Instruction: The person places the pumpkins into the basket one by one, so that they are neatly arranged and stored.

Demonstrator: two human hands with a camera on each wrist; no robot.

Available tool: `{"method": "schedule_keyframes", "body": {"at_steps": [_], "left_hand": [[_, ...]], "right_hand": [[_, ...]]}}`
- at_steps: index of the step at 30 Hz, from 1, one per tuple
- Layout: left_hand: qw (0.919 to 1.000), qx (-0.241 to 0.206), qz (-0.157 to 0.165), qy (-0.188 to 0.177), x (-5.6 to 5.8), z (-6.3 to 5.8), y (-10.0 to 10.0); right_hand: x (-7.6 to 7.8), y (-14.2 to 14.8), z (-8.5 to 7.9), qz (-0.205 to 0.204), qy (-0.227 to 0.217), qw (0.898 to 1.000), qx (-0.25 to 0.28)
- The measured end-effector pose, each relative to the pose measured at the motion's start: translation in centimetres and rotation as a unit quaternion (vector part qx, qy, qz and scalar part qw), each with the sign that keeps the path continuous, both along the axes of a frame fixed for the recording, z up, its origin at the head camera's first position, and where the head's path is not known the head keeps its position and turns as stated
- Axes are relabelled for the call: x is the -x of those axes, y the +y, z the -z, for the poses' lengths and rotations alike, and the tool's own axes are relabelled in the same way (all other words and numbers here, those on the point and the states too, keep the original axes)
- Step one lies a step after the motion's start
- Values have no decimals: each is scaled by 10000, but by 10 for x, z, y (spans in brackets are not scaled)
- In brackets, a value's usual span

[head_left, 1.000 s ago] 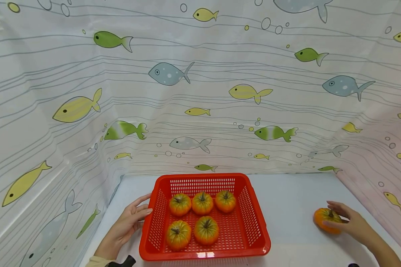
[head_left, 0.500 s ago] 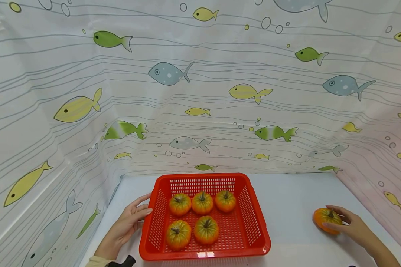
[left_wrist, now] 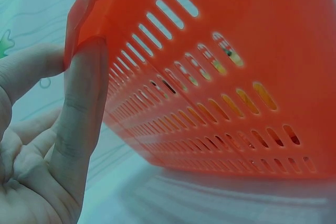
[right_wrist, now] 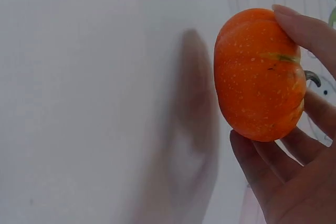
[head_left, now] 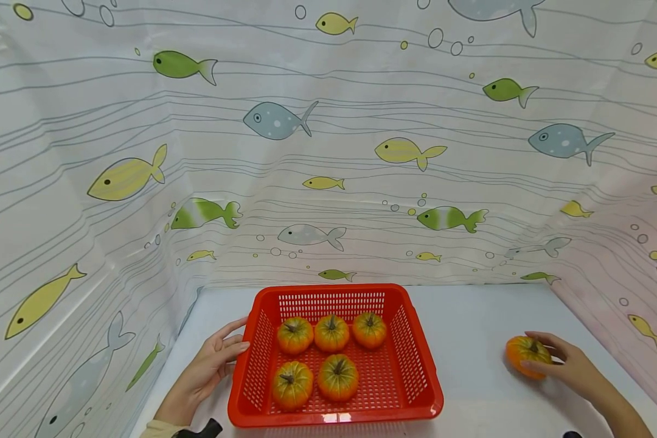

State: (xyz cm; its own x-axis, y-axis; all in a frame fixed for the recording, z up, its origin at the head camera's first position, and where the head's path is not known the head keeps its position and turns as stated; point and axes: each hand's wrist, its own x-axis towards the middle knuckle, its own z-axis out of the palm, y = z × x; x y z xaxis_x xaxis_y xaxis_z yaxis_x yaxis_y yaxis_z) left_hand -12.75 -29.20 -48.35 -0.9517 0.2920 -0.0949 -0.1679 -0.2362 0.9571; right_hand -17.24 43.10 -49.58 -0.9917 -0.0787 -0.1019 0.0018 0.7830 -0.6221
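My left hand (head_left: 205, 368) holds the left rim of a red plastic basket (head_left: 424, 365). In the left wrist view, one finger meets the rim's edge and other fingers (left_wrist: 79, 103) lie under the lip, against the slotted wall. Several small orange-green pumpkins (head_left: 337, 378) sit in the basket, stems upward. Off to the right, my right hand (head_left: 572, 365) grips another small pumpkin (head_left: 525, 357), thumb on one side and fingers on the other. The right wrist view shows that pumpkin's orange underside (right_wrist: 260, 77), apart from the shadow on the table.
A white table (head_left: 471, 328) lies under the basket. A white sheet printed with fish (head_left: 361, 201) rises behind and at both sides. Dark parts of the wrist gear (head_left: 202, 429) show at the bottom edge.
The right hand has moved slightly left and up in the head view, with the pumpkin in its grip. Left hand and basket stay where they were.
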Motion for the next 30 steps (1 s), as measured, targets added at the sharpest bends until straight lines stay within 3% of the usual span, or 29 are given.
{"method": "schedule_keyframes", "body": {"at_steps": [19, 30], "left_hand": [[10000, -27, 26, 15, 0, 1, 0], [10000, -58, 30, 28, 0, 1, -1]], "right_hand": [[6, -43, -24, -799, 833, 9928, 314], [11, -75, -44, -1033, 609, 9924, 291]]}}
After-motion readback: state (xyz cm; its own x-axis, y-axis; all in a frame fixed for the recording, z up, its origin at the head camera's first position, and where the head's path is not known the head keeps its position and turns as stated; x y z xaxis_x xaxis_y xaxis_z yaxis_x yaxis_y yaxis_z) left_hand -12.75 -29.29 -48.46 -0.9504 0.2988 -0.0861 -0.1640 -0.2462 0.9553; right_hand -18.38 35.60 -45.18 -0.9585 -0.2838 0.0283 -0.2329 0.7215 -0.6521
